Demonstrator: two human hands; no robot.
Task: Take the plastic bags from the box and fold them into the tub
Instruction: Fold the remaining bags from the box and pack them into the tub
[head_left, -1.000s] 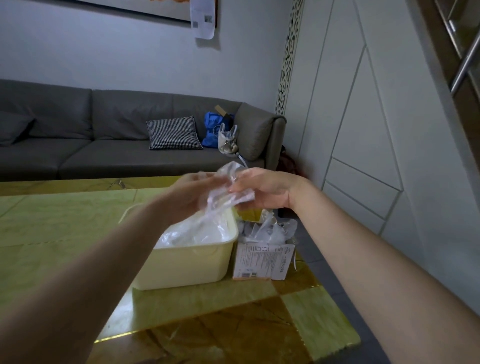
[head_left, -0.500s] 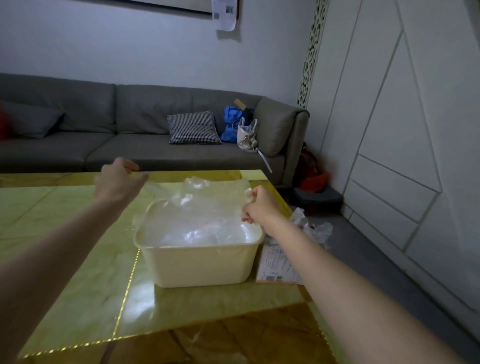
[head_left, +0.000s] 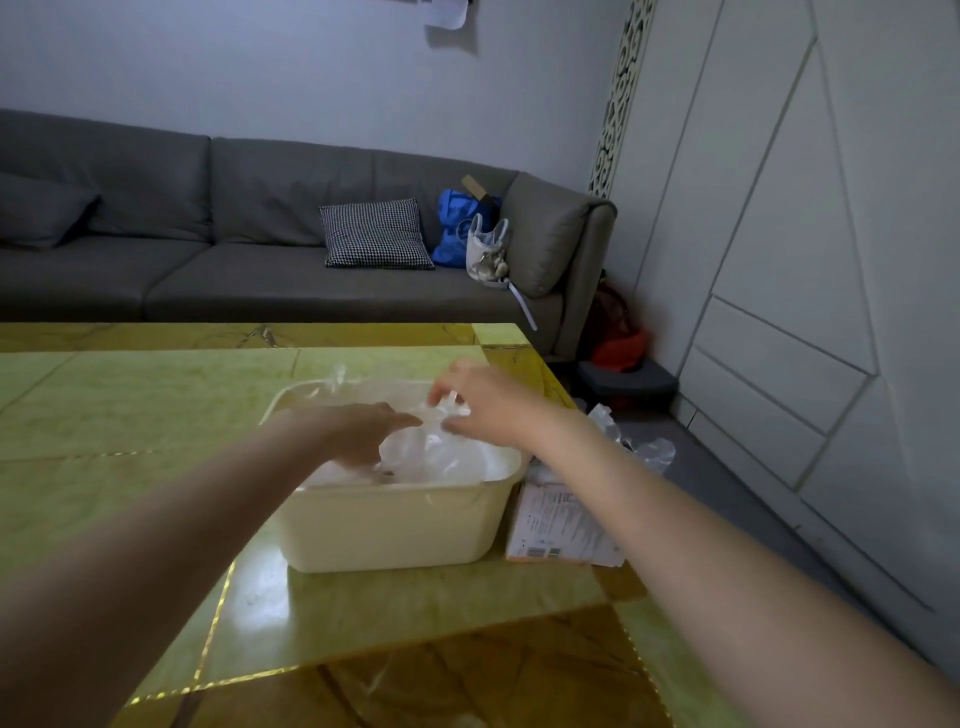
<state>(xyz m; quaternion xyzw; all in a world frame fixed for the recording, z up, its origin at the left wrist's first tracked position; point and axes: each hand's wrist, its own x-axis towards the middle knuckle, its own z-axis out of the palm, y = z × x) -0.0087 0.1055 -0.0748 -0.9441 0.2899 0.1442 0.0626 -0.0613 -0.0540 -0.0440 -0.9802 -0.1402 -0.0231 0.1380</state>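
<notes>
A cream plastic tub (head_left: 395, 525) stands on the yellow-green table (head_left: 130, 415). Clear plastic bags (head_left: 436, 452) lie piled inside it. My left hand (head_left: 363, 428) reaches into the tub with its fingers stretched out flat on the plastic. My right hand (head_left: 483, 402) is over the tub's far right part and pinches a crumpled bit of a clear bag between thumb and fingers. To the right of the tub sits the cardboard box (head_left: 561, 525) with a printed label, and more clear bags (head_left: 634, 441) stick out of its top.
The table's right edge runs just past the box, with dark floor beyond. A grey sofa (head_left: 260, 249) with a checked cushion (head_left: 376, 234) and a blue bag (head_left: 460, 223) stands behind the table. White wall panels (head_left: 779, 260) fill the right side.
Half a second ago both hands held a bag spread wide over the tub. Now they have come together low over its middle, and the left hand lies flat on the plastic.
</notes>
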